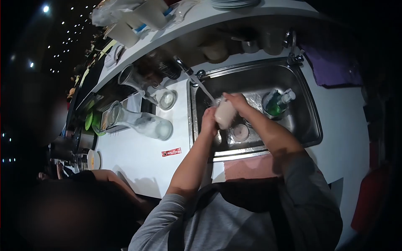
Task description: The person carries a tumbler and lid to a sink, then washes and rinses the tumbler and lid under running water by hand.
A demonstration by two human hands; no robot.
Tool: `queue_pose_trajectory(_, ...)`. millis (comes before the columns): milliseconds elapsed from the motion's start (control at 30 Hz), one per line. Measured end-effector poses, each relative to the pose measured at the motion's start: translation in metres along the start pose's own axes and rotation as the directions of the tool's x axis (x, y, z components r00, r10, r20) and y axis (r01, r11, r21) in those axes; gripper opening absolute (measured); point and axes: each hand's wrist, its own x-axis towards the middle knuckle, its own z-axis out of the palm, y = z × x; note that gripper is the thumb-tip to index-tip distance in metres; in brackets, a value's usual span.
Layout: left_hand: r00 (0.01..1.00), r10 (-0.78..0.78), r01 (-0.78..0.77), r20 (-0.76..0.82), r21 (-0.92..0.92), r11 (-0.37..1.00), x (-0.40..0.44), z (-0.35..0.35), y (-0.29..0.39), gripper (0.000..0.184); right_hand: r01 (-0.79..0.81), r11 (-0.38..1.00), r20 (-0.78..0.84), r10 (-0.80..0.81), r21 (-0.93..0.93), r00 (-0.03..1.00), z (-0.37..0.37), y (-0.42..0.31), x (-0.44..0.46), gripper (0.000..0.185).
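Observation:
Over the steel sink (pixel 307 113), my left hand (pixel 208 121) and my right hand (pixel 237 103) are closed around a pale pink cup-like vessel (pixel 226 113). Its exact kind is unclear. My left hand grips the near left side; my right hand is at its upper right. Water runs from the left faucet (pixel 181 63) onto or just beside the vessel. Below it in the basin lies a small round pinkish piece (pixel 240 132). To the right of my hands, a pump bottle of green liquid (pixel 277 103) stands in a round container in the basin.
Glass carafes (pixel 157 126) lie on the white counter at left, near a red packet (pixel 171 152). A second faucet (pixel 295 56) and a purple cloth (pixel 333 67) are at right. A pink cloth (pixel 247 167) lies before the sink. Another person's arm (pixel 115 184) is at lower left.

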Motion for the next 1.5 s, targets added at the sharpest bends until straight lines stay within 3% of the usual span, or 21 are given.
queue_pose_trajectory(33, 0.988, 0.141, -0.12, -0.062, 0.259, 0.958, -0.005, 0.005, -0.001, 0.017, -0.135, 0.987, 0.002, 0.135, 0.086, 0.991, -0.003, 0.005, 0.001, 0.036)
queue_pose_trajectory(67, 0.859, 0.499, -0.465, 0.115, 0.582, 0.667, -0.012, 0.004, -0.002, 0.015, -0.263, 0.951, 0.017, 0.263, 0.165, 0.965, -0.005, 0.01, -0.002, 0.039)
queue_pose_trajectory(133, 0.727, 0.592, -0.576, 0.347, 0.778, 0.251, -0.039, 0.011, 0.008, 0.031, -0.278, 0.959, 0.178, 0.266, 0.048, 0.947, -0.006, 0.027, 0.005, 0.038)
queue_pose_trajectory(233, 0.931, 0.264, -0.33, 0.252, 0.274, 0.903, -0.02, -0.019, -0.019, 0.056, 0.407, 0.765, 0.325, -0.27, -0.499, 0.906, 0.018, -0.003, -0.021, 0.039)
queue_pose_trajectory(267, 0.916, -0.028, 0.042, 0.401, -0.027, 0.999, -0.044, -0.01, 0.004, 0.065, 0.528, 0.603, 0.388, -0.359, -0.599, 0.849, 0.031, -0.032, -0.045, 0.039)
queue_pose_trajectory(300, 0.922, 0.001, -0.004, 0.388, 0.007, 1.0, -0.041, -0.013, 0.004, 0.066, 0.528, 0.568, 0.425, -0.316, -0.631, 0.848, 0.037, -0.039, -0.041, 0.04)
queue_pose_trajectory(367, 0.917, 0.125, -0.259, 0.378, 0.328, 0.909, -0.025, -0.012, 0.009, 0.069, 0.496, 0.509, 0.449, -0.223, -0.703, 0.865, 0.037, -0.047, -0.032, 0.041)
queue_pose_trajectory(467, 0.898, 0.437, -0.223, 0.059, 0.916, 0.334, -0.033, 0.006, 0.013, 0.063, 0.589, 0.233, 0.494, -0.36, -0.774, 0.791, 0.043, -0.036, -0.019, 0.044)
queue_pose_trajectory(567, 0.933, 0.12, -0.256, 0.339, 0.391, 0.884, -0.024, -0.01, 0.036, 0.074, 0.507, 0.457, 0.4, -0.315, -0.731, 0.861, 0.04, -0.061, -0.027, 0.05)
queue_pose_trajectory(600, 0.88, 0.093, -0.159, 0.465, 0.106, 0.982, -0.011, -0.017, 0.028, 0.077, 0.452, 0.54, 0.372, -0.257, -0.71, 0.892, 0.037, -0.067, -0.031, 0.05)
queue_pose_trajectory(633, 0.877, 0.125, -0.223, 0.465, 0.161, 0.961, -0.002, -0.017, 0.021, 0.085, 0.435, 0.516, 0.374, -0.224, -0.738, 0.9, 0.035, -0.061, -0.022, 0.049)
queue_pose_trajectory(733, 0.752, 0.632, -0.432, 0.19, 0.865, 0.254, -0.015, 0.005, 0.002, 0.091, 0.403, 0.436, 0.356, -0.188, -0.805, 0.915, 0.028, -0.045, -0.001, 0.046)
queue_pose_trajectory(833, 0.901, 0.397, -0.376, 0.172, 0.767, 0.52, -0.018, -0.001, 0.013, 0.096, 0.384, 0.383, 0.316, -0.229, -0.84, 0.921, 0.045, -0.065, -0.036, 0.041)
queue_pose_trajectory(933, 0.922, 0.334, -0.38, 0.194, 0.62, 0.687, -0.001, -0.011, -0.001, 0.101, 0.532, -0.048, 0.474, -0.527, -0.845, 0.706, 0.042, -0.083, -0.069, 0.038)
queue_pose_trajectory(967, 0.898, 0.382, -0.439, 0.218, 0.505, 0.743, 0.0, -0.011, -0.008, 0.102, 0.574, -0.032, 0.47, -0.613, -0.818, 0.636, 0.035, -0.066, -0.051, 0.034)
queue_pose_trajectory(1067, 0.912, 0.386, -0.402, 0.137, 0.126, 0.907, 0.003, -0.011, -0.03, 0.095, 0.581, 0.499, 0.572, -0.193, -0.643, 0.798, 0.027, -0.056, -0.011, 0.031)
queue_pose_trajectory(1100, 0.944, 0.323, -0.324, 0.065, 0.007, 0.946, -0.001, -0.009, -0.029, 0.092, 0.543, 0.474, 0.532, -0.172, -0.693, 0.829, 0.032, -0.06, -0.01, 0.027)
queue_pose_trajectory(1200, 0.985, 0.064, -0.111, -0.161, -0.304, 0.946, -0.017, -0.008, -0.018, 0.069, 0.501, -0.06, 0.488, -0.349, -0.863, 0.8, 0.055, -0.074, -0.049, 0.028)
queue_pose_trajectory(1333, 0.983, -0.134, 0.073, -0.123, -0.409, 0.91, -0.019, -0.014, -0.009, 0.048, 0.587, 0.466, 0.497, -0.314, -0.662, 0.809, 0.043, -0.047, -0.021, 0.032)
queue_pose_trajectory(1433, 0.919, -0.322, 0.216, -0.226, -0.395, 0.893, -0.029, 0.001, 0.01, 0.057, 0.616, 0.309, 0.478, -0.419, -0.725, 0.772, 0.051, -0.057, -0.044, 0.034)
queue_pose_trajectory(1500, 0.97, -0.244, 0.226, 0.024, -0.476, 0.85, -0.022, -0.005, 0.008, 0.058, 0.69, 0.308, 0.524, -0.472, -0.655, 0.709, 0.043, -0.061, -0.051, 0.033)
